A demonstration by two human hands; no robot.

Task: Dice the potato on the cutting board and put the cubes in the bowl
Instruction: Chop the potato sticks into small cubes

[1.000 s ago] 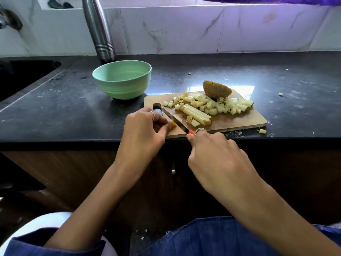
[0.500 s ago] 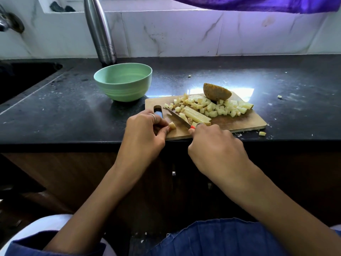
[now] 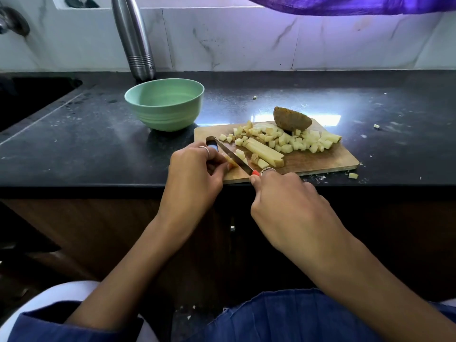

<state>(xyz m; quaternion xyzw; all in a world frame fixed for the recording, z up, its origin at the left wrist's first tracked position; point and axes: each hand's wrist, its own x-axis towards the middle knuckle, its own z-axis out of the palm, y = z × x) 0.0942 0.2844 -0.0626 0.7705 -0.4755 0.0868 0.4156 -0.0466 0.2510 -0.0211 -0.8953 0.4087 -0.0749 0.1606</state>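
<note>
Cutting board (image 3: 320,161) lies on the surface (image 3: 74,144). Bowl (image 3: 165,104) stands behind-left of it. Cubes (image 3: 291,141) and potato half (image 3: 291,119) rest on the board.

I see a black speckled tabletop (image 3: 74,144) carrying a wooden cutting board (image 3: 320,160) at its front edge, a green bowl (image 3: 164,112) just behind the board's left corner, a steel bottle (image 3: 138,45) against the wall, and stray potato bits (image 3: 353,175).

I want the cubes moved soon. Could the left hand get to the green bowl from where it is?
Probably yes. The bowl stands on the counter just beyond and left of the left hand, with bare countertop between them. But that hand is now pinching a potato piece at the knife, so it must let go first.
</note>
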